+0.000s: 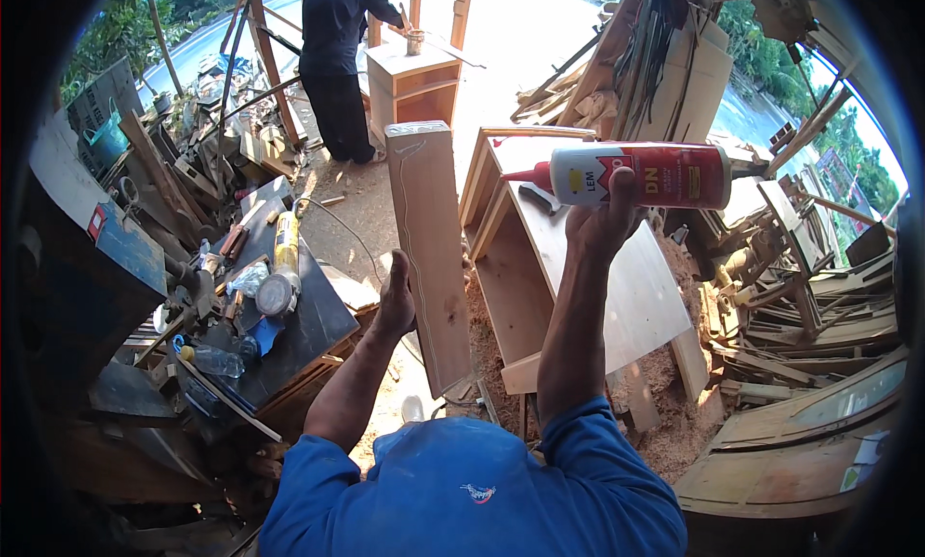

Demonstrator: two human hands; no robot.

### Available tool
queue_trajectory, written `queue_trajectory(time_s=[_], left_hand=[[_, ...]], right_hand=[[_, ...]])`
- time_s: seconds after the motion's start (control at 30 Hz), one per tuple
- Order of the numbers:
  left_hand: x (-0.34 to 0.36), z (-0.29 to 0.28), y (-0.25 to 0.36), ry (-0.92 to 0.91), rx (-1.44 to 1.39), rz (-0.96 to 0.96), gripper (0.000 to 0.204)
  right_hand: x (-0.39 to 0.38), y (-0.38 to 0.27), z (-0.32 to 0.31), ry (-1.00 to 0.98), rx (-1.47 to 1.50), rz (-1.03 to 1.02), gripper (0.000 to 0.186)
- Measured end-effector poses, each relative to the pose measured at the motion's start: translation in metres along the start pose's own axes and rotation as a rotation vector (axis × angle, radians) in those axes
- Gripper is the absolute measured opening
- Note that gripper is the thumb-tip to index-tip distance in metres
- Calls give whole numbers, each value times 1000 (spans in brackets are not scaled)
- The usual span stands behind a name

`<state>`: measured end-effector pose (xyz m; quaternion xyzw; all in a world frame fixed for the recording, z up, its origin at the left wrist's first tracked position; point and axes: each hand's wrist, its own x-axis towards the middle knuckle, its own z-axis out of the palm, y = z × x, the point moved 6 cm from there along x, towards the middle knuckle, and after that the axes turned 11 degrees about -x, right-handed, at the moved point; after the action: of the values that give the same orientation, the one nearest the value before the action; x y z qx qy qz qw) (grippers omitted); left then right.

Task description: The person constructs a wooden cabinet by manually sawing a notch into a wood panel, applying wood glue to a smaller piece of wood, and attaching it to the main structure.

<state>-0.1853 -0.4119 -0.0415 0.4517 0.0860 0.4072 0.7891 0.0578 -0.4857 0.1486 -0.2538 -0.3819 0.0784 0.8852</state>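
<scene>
My left hand (395,299) is closed on the left edge of a long wooden board (436,268), which it holds upright in front of me. A thin wavy bead of glue runs down the board's left side, and whitish glue shows on its top end. Raised on the right, my right hand (607,222) grips a red and white glue bottle (670,176). The bottle lies level, its red nozzle pointing left toward the board but apart from it. Beyond my right forearm lies a wooden cabinet (626,287) with an open compartment.
At left, a dark worktop (323,311) carries a yellow power tool (286,241), a clear plastic bottle (217,361) and hand tools. A person (332,66) stands at the back by a small cabinet (414,61). Wood shavings (674,432) cover ground at right; scrap wood (800,335) is piled beyond.
</scene>
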Motion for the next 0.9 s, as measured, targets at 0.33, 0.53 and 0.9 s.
queue_trajectory(time_s=[0.33, 0.53, 0.9], left_hand=[[1, 45, -16, -14, 26, 8, 88], [3, 35, -37, 23, 57, 86, 92], [0, 51, -22, 121, 326, 35, 83]], right_hand=[[1, -29, 36, 205, -587, -288, 78], [0, -9, 39, 196, -369, -51, 73], [-6, 11, 43, 186, -195, 71, 71]])
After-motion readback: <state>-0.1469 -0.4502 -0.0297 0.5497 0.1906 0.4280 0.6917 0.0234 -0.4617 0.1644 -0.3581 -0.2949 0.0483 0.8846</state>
